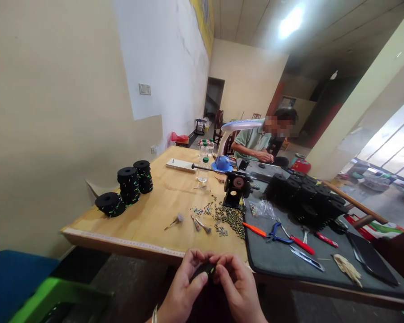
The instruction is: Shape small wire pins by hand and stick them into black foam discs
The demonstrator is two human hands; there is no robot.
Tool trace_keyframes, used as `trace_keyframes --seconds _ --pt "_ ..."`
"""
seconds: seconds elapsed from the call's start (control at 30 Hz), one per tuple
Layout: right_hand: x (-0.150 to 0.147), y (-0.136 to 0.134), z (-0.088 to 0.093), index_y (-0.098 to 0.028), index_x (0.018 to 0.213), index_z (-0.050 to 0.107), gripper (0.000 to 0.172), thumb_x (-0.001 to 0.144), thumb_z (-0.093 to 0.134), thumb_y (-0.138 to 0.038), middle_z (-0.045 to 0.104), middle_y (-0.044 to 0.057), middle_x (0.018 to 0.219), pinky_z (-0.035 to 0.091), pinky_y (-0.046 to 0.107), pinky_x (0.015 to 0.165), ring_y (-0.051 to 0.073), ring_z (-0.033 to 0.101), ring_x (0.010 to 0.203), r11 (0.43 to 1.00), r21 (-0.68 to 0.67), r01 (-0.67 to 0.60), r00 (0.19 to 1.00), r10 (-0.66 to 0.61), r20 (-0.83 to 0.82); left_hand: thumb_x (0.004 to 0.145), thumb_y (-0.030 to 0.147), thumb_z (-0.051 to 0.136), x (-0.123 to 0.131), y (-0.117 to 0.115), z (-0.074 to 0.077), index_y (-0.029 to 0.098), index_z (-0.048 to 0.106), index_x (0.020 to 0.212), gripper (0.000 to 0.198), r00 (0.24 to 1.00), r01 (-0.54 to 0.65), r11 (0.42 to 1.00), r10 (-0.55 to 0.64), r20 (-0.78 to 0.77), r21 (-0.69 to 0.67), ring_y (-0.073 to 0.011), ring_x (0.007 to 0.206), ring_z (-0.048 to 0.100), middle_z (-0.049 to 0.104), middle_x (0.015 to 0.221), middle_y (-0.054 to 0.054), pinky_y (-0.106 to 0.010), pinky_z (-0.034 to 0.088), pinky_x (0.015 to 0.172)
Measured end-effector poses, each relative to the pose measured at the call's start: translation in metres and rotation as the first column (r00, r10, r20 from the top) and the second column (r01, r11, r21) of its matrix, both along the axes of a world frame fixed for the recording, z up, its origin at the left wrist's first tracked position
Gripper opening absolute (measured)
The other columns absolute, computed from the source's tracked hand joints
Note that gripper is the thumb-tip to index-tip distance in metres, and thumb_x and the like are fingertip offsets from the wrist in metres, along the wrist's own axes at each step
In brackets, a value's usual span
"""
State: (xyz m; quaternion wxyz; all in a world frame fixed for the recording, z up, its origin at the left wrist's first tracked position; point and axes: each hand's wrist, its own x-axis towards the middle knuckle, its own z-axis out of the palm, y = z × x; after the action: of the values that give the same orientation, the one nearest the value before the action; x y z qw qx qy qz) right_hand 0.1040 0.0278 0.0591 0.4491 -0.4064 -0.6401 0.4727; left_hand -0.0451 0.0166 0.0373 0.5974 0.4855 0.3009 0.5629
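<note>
Just beyond the table's front edge, my left hand point(188, 285) is wrapped round a black disc-shaped spool point(204, 269) with small yellow-green bits on it. My right hand point(234, 280) meets it from the other side, its thumb and fingers pinched at the spool's edge; what they pinch is too small to make out. On the wooden table point(148, 224) ahead lie a pile of small dark and yellowish pieces point(230, 217), colourful beads point(205, 209) and several small brush-like bundles point(178, 219). A black winding device point(237, 186) stands behind the pile.
Stacked black spools point(128, 185) stand at the left; many more point(306, 193) sit on the grey mat point(276, 260) at the right, near blue-handled pliers point(279, 233), an orange tool point(254, 229) and a glove point(346, 269). Behind are a lamp point(240, 125), bottles point(204, 170) and a seated person point(256, 143).
</note>
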Motion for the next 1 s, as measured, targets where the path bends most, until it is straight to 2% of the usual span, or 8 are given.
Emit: trace_keyframes --seconds 0.13,0.47,0.8,1.0 --pt "0.003 -0.010 0.003 -0.013 0.086 0.054 0.024 0.088 0.048 -0.036 0.058 0.006 0.082 0.046 0.018 0.062 0.008 0.053 0.065 0.999 0.034 0.009 1.000 -0.009 -0.002 0.085 0.029 0.051 0.002 -0.008 0.007 0.021 0.046 0.100 0.018 1.000 0.023 0.999 -0.023 -0.016 0.030 -0.0228 0.113 0.048 0.055 0.112 -0.006 -0.037 0.033 0.098" --pt "0.007 -0.027 0.008 -0.014 0.083 0.054 0.024 0.089 0.046 -0.035 0.059 0.007 0.083 0.046 0.017 0.061 0.008 0.053 0.065 0.987 0.153 0.039 0.999 -0.043 0.025 0.086 0.038 0.050 0.007 -0.026 0.013 0.021 0.040 0.102 0.025 0.998 0.027 0.992 -0.021 -0.051 0.120 -0.0238 0.113 0.047 0.054 0.113 -0.008 -0.039 0.033 0.099" --pt "0.013 -0.031 0.017 -0.015 0.081 0.053 0.017 0.089 0.045 -0.028 0.061 0.005 0.086 0.045 0.015 0.069 0.009 0.057 0.075 0.959 0.284 0.017 0.987 -0.061 0.147 0.086 0.037 0.049 0.009 -0.029 0.019 0.022 0.037 0.100 0.024 0.998 0.049 0.987 -0.041 -0.051 0.154 -0.0237 0.113 0.047 0.053 0.114 -0.008 -0.040 0.034 0.098" --pt "0.015 -0.033 0.024 -0.015 0.080 0.053 0.012 0.088 0.046 -0.022 0.061 0.004 0.088 0.044 0.014 0.074 0.009 0.058 0.080 0.934 0.358 -0.012 0.979 -0.062 0.195 0.087 0.037 0.047 0.009 -0.032 0.021 0.022 0.037 0.105 0.025 0.996 0.033 0.982 -0.016 -0.090 0.187 -0.0234 0.117 0.044 0.050 0.118 -0.008 -0.040 0.030 0.102"
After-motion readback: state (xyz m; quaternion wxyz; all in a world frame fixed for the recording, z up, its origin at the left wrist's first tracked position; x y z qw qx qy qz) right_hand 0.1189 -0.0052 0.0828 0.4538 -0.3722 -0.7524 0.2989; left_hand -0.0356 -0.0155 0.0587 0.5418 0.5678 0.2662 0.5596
